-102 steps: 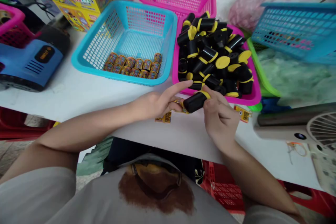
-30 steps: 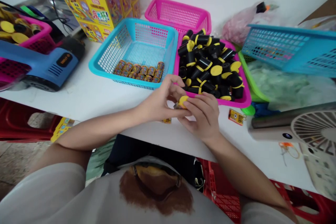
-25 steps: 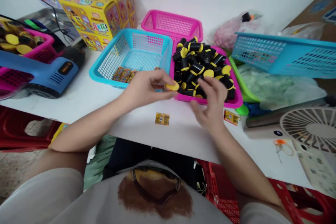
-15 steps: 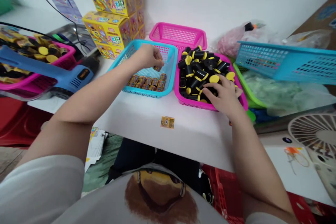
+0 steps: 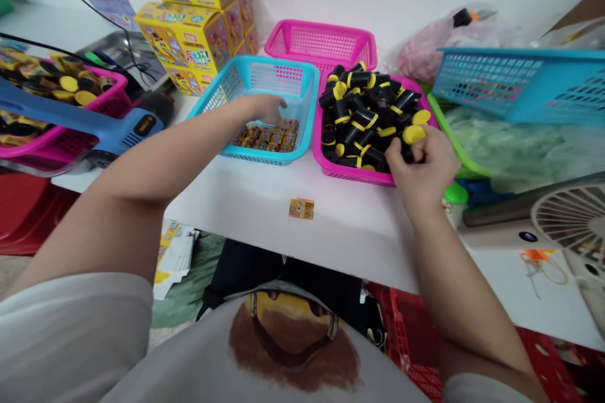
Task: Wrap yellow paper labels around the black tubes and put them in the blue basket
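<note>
Yellow-capped black tubes [image 5: 363, 118], loosely heaped

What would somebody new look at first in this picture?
The big heap of black tubes with yellow caps in the pink basket stands out first, in the middle, with the right hand at it. To its left, the left hand reaches into the blue basket above small gold-patterned cylinders. Bright yellow boxes are stacked behind.
</note>
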The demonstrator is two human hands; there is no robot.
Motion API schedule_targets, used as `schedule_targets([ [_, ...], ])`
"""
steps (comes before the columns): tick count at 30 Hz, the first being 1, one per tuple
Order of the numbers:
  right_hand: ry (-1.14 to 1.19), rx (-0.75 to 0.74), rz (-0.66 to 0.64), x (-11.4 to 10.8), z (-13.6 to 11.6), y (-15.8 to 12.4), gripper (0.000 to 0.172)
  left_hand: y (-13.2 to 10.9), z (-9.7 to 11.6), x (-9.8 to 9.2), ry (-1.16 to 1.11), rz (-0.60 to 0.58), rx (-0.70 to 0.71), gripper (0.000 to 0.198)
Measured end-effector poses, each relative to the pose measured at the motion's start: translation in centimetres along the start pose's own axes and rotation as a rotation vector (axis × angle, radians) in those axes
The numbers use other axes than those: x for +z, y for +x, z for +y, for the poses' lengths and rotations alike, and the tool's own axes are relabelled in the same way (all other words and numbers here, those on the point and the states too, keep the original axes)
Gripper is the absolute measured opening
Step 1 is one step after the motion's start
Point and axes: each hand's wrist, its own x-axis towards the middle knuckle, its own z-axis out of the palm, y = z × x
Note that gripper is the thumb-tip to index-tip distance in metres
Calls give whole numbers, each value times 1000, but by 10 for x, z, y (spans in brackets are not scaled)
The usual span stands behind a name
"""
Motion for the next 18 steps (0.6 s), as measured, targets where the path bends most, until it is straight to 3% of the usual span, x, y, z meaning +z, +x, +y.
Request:
schedule_targets([
  [3,5,16,-4,-2,0,-3,41,-46,16,2,-208,318,317,51],
  [4,4,21,-24,-3,0,-4,38,-69,23,8,-280,355,472,40],
  [5,0,21,-47,-4,0,-5,33,-93,29,17,-322,322,611,32],
  [7,-15,10,-93,-5,0,-6,22,-140,39,43,-332,141,836,22],
  [9,-34,0,-124,-4,0,-6,15,-173,42,77,-261,107,863,19],
  [12,-46,11,-149,-4,2,-4,12,-192,37,117,-144,78,818,19],
  [14,-38,23,-170,-3,3,-3,12,-194,31,130,-76,91,829,25],
  [18,-21,22,-207,-4,4,-3,12,-198,25,135,124,254,984,39],
])
